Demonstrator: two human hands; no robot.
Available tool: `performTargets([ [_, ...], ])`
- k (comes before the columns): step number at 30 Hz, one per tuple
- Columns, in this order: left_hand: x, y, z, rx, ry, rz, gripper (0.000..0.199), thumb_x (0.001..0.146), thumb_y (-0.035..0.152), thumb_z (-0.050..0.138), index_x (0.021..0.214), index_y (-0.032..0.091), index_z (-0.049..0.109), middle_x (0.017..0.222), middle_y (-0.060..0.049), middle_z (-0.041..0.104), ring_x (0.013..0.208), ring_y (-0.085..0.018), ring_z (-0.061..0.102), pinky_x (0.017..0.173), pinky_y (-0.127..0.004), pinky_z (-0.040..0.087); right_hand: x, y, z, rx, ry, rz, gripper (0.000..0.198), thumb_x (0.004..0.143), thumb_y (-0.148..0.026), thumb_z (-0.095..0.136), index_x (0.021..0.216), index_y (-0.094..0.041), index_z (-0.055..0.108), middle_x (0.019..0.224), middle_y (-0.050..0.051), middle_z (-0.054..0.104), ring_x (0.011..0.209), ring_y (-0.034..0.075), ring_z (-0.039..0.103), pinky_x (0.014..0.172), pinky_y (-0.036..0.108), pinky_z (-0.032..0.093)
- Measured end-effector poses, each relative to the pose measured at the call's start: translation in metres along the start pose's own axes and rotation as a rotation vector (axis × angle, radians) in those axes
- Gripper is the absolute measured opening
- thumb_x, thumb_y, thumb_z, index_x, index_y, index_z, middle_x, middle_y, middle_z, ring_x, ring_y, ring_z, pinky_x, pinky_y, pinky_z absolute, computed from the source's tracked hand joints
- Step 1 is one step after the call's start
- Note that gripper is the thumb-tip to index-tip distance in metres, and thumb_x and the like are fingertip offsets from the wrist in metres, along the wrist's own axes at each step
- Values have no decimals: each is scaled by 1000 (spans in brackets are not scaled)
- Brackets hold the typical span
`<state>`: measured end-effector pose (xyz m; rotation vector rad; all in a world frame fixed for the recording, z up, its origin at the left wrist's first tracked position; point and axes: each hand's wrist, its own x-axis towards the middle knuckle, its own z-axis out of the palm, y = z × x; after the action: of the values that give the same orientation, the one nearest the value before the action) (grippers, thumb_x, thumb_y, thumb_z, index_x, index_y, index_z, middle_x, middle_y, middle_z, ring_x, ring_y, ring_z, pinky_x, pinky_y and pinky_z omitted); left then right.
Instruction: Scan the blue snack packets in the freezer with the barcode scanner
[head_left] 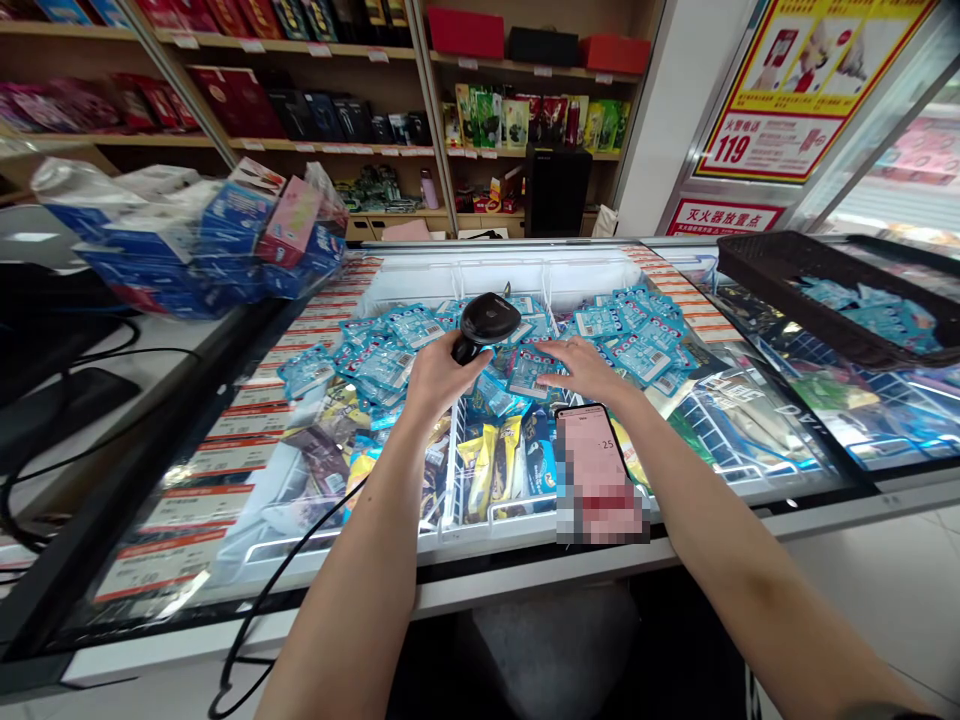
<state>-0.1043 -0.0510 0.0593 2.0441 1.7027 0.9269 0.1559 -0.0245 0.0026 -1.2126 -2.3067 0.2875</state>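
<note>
My left hand (441, 374) is wrapped round the handle of a black barcode scanner (490, 316), its head held above the freezer's glass top. Small blue packets (386, 362) with printed barcodes lie scattered over the glass in two loose heaps, left and right. My right hand (581, 368) has its fingers spread, reaching over a blue packet (529, 372) in the middle; the fingertips are at its edge. A phone (596, 460) with a pinkish screen rests on the glass by my right forearm, its lower part pixelated.
Ice creams (491, 460) show through the glass. At the right stands a dark basket (847, 290) with more blue packets. Wrapped boxes (202, 235) are piled at the left. A black cable (289, 560) runs down across the freezer's front edge. Stocked shelves (360, 145) stand behind.
</note>
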Motion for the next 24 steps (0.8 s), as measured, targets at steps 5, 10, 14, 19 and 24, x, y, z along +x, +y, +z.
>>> performTargets([
  [5,-1,-1,0,-52,-27,-8,42,77,55,60,93,16,67,66,-4,66,62,-19,58,55,-26,39,-2,-1,-4,138,116,145,62,79,-43,74,135,-23,58,124,12,63,110,30,59,95,47,47],
  [10,-7,6,-2,-211,-81,-21,43,75,55,63,94,16,65,61,-1,62,53,-18,60,52,-26,41,-3,15,-8,380,362,361,43,76,-41,72,113,-19,67,103,8,68,83,25,66,78,45,56],
  [14,-14,15,-6,-292,-149,-39,44,72,55,68,90,15,64,59,-1,60,51,-17,59,48,-25,41,-4,30,-7,654,514,445,37,73,-46,71,97,-19,64,84,3,66,64,19,63,60,42,60],
  [19,-17,18,-5,-314,-284,-14,48,71,57,69,94,15,64,60,-2,62,52,-18,61,50,-27,44,-4,35,-7,753,634,487,35,68,-43,73,91,-20,61,83,2,65,66,19,62,60,43,63],
  [24,-16,15,0,-295,-335,-2,48,71,56,71,94,14,66,60,-3,63,53,-18,61,50,-27,45,-4,32,-9,769,626,493,33,69,-41,73,92,-20,60,86,4,66,72,20,64,65,46,63],
])
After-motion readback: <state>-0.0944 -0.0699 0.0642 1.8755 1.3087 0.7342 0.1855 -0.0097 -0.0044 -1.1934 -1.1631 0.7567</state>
